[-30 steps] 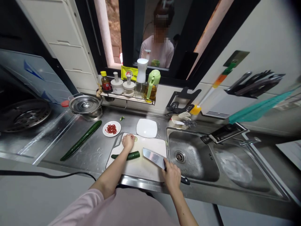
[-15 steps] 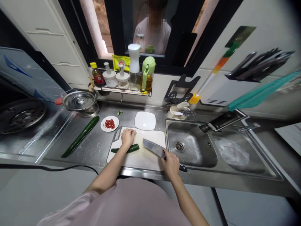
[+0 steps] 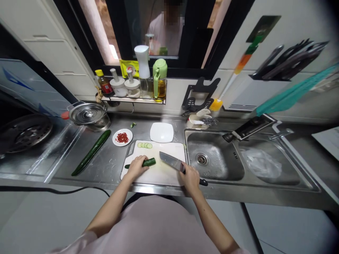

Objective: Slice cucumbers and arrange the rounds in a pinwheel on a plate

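My left hand (image 3: 137, 167) is wrapped over a cut cucumber (image 3: 149, 162) lying on the white cutting board (image 3: 169, 176); its cut end points right. In my right hand (image 3: 191, 178) is a cleaver (image 3: 171, 160) by its black handle, the blade angled up and left over the board, apart from the cucumber. Several pale cucumber slices (image 3: 144, 145) lie overlapped in a row at the board's far left corner. A whole cucumber (image 3: 91, 152) rests on the steel counter left of the board.
Behind the board are a white plate (image 3: 161, 132) and a small dish of chopped red pieces (image 3: 122, 137). A lidded steel pot (image 3: 90, 115) stands at the back left. To the right is a sink (image 3: 212, 158). A shelf of seasonings (image 3: 135, 100) hangs above the counter.
My left hand has left the slices at the board's far side and come back toward me onto the cut cucumber. The slices now show. My right hand still holds the cleaver.
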`<state>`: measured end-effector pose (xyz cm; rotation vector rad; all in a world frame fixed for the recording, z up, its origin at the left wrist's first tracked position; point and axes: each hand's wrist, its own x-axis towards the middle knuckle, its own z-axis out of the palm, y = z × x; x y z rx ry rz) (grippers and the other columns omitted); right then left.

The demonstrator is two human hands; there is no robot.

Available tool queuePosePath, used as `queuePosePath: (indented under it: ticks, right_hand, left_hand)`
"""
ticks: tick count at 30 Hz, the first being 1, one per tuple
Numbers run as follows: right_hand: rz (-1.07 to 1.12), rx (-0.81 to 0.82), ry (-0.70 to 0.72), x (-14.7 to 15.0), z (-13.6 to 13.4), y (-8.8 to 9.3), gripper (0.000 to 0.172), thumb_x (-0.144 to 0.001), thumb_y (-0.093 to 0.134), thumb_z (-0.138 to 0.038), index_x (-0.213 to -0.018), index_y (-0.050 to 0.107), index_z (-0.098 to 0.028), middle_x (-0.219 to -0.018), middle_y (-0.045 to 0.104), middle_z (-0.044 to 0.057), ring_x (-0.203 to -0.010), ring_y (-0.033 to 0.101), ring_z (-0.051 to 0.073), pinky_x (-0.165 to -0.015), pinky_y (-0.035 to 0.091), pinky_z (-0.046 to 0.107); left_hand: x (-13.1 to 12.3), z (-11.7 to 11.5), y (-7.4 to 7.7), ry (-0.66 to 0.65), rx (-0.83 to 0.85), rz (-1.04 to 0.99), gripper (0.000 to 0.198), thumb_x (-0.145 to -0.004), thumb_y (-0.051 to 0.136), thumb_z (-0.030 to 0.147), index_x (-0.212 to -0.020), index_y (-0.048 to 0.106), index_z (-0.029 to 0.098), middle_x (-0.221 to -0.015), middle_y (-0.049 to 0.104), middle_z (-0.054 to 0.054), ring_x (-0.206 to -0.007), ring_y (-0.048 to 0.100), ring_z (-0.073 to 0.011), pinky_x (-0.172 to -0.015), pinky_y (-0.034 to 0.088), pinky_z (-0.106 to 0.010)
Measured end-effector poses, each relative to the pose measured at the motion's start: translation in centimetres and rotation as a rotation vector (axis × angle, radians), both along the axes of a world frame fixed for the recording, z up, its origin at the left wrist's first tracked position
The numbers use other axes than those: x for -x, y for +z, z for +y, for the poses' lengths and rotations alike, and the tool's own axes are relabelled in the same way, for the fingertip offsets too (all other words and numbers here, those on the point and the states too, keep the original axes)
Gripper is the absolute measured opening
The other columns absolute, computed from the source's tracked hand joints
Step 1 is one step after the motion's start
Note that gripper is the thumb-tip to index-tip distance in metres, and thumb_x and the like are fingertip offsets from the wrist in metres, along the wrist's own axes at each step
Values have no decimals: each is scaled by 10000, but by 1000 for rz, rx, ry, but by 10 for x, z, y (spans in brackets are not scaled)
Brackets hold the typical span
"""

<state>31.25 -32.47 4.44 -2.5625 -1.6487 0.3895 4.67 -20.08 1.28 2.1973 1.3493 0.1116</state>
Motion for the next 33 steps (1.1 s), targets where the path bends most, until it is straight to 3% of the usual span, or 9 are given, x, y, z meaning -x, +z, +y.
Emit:
queuePosePath:
  ticks: [6,11,18,24,28,33]
  right_hand:
    - [25,33,-41,1,-5,-3,464,-834,555,-255,-1297,564,-216,-1098,686,67,-1032,580,212,-903,348,294]
    - [88,21,-68,6,-6,-6,466,-820,550,-247,-1285,576,-220,-1134,682,65,-1043,589,216,-893,367,297]
    - [178,32,-84,23,0,-8,338,-889,486,-313,-1191,627,-262,-1063,711,32,-979,629,202,-810,385,273]
    - [214,165,-25,40,8,1,365,-978,354,-388,-1236,586,-274,-1062,710,50,-981,640,195,-777,385,270]
    - [212,263,46,53,12,3,376,-999,296,-364,-1242,557,-244,-1028,707,79,-956,649,202,-758,389,275]
    - [194,271,148,68,14,6,359,-1005,273,-336,-1216,538,-215,-968,707,96,-916,662,215,-751,400,287]
  left_hand:
    - [17,12,-4,-13,231,-230,410,-800,572,465,-1141,599,240,-1018,687,-16,-886,615,-195,-794,447,-286]
    - [24,23,-14,-38,239,-176,419,-821,538,482,-1142,617,224,-995,689,-32,-908,610,-205,-840,454,-309]
    - [26,23,-20,-79,61,-166,414,-907,431,451,-1165,634,199,-1122,618,-82,-1012,584,-209,-923,449,-334]
    - [22,9,-19,-115,-117,-75,471,-933,430,437,-1371,490,273,-1160,590,-72,-1112,503,-242,-990,410,-394]
    - [23,3,-18,-137,-150,-39,457,-941,437,404,-1395,458,350,-1138,568,-53,-1055,517,-219,-963,431,-372]
    - [26,0,-16,-148,-138,-17,463,-945,428,402,-1406,445,365,-1166,549,-45,-1040,533,-205,-928,453,-335]
